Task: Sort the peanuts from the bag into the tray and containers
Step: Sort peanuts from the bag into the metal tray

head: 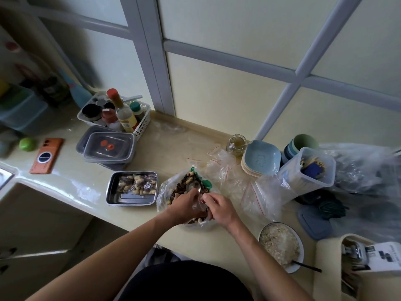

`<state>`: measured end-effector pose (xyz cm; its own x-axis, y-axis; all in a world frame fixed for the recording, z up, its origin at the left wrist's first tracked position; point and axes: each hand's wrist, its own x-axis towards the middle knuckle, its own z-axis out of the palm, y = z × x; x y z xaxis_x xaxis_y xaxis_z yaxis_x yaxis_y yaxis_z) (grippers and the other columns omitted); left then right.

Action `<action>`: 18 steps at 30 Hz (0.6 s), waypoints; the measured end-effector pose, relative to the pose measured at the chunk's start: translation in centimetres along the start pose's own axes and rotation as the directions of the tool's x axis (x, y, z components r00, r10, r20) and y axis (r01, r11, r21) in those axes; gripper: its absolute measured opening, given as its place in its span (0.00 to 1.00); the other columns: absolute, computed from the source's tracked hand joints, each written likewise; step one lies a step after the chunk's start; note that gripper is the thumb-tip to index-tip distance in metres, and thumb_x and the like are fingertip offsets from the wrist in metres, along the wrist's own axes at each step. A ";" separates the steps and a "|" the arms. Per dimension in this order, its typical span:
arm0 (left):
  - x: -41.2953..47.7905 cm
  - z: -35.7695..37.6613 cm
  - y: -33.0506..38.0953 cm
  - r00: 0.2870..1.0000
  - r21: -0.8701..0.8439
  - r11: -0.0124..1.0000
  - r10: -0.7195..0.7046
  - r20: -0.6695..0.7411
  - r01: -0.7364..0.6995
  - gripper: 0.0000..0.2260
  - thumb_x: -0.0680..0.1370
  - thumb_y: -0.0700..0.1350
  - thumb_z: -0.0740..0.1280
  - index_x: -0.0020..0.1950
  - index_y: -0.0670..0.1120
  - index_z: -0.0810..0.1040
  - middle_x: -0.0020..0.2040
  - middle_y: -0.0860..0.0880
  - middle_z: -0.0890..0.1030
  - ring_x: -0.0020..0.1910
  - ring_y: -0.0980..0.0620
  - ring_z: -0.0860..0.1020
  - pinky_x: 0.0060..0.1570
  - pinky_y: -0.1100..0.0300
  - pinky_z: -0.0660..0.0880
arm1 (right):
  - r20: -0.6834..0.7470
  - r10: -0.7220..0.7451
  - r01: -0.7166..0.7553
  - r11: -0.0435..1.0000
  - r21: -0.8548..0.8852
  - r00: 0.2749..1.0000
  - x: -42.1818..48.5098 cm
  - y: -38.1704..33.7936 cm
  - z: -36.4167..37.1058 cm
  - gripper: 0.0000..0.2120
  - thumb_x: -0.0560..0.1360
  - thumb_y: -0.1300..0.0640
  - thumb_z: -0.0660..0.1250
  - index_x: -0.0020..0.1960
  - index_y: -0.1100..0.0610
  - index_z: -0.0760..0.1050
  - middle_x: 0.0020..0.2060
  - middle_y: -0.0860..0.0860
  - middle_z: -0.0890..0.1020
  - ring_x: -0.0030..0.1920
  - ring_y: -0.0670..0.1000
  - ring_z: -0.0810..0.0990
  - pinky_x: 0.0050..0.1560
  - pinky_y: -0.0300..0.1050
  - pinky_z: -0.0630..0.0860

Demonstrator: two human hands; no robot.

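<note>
A clear plastic bag of peanuts (173, 187) lies open on the counter in front of me. My left hand (186, 205) reaches into the bag and holds a small clear pouch at its mouth. My right hand (219, 206) grips the handle of a metal spoon (193, 185) whose bowl lies over the peanuts. Left of the bag sits a steel tray (130, 199) holding a few small filled pouches of peanuts (136, 184). Two lidded clear containers (108, 146) are stacked behind the tray.
Empty zip pouches (256, 192) lie right of the bag. A stack of blue plates (260, 158), a glass jar (236, 143) and a clear tub (308, 170) stand behind them. A bowl of rice (280, 246), a basket of bottles (117, 114) and an orange phone (46, 155) are nearby.
</note>
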<state>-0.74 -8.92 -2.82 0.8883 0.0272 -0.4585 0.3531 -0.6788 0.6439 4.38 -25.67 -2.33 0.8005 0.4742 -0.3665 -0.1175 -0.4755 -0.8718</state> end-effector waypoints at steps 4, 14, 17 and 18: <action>-0.4 -0.2 -0.4 0.998 -0.168 0.986 0.001 0.063 0.010 0.32 0.64 0.66 0.73 0.61 0.50 0.74 0.50 0.52 0.85 0.48 0.51 0.83 0.52 0.46 0.81 | 0.059 -0.015 0.015 1.000 0.008 0.998 -0.4 -0.1 -0.2 0.11 0.83 0.47 0.65 0.48 0.47 0.84 0.30 0.36 0.81 0.34 0.42 0.80 0.43 0.42 0.75; -1.0 -1.4 -2.0 0.980 -0.235 0.971 0.085 0.178 -0.042 0.16 0.75 0.62 0.73 0.52 0.51 0.81 0.41 0.46 0.82 0.39 0.57 0.76 0.44 0.53 0.77 | 0.180 -0.026 0.017 0.998 0.054 0.983 -1.3 -0.7 0.0 0.11 0.85 0.47 0.62 0.53 0.45 0.84 0.47 0.48 0.86 0.32 0.47 0.83 0.34 0.39 0.76; -1.4 -1.7 -2.5 0.991 -0.194 0.981 0.028 0.133 -0.002 0.10 0.76 0.57 0.74 0.47 0.53 0.80 0.37 0.53 0.80 0.34 0.61 0.74 0.37 0.65 0.71 | 0.077 0.109 -0.117 0.987 0.107 0.991 -1.4 -0.4 0.9 0.13 0.84 0.50 0.62 0.49 0.52 0.83 0.40 0.49 0.85 0.33 0.50 0.83 0.37 0.42 0.77; -1.3 -1.8 -3.0 0.993 -0.171 0.985 0.012 0.113 0.007 0.10 0.75 0.57 0.75 0.47 0.53 0.81 0.39 0.53 0.82 0.36 0.60 0.76 0.38 0.63 0.73 | 0.018 0.191 -0.191 0.970 0.150 0.982 -1.5 0.1 1.2 0.13 0.84 0.52 0.63 0.47 0.56 0.82 0.38 0.49 0.84 0.32 0.50 0.82 0.37 0.43 0.76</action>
<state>-2.47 -5.59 -3.07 0.8537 -0.0645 -0.5168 0.4044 -0.5434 0.7357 2.45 -25.51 -2.23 0.7527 0.3882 -0.5318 -0.3551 -0.4407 -0.8244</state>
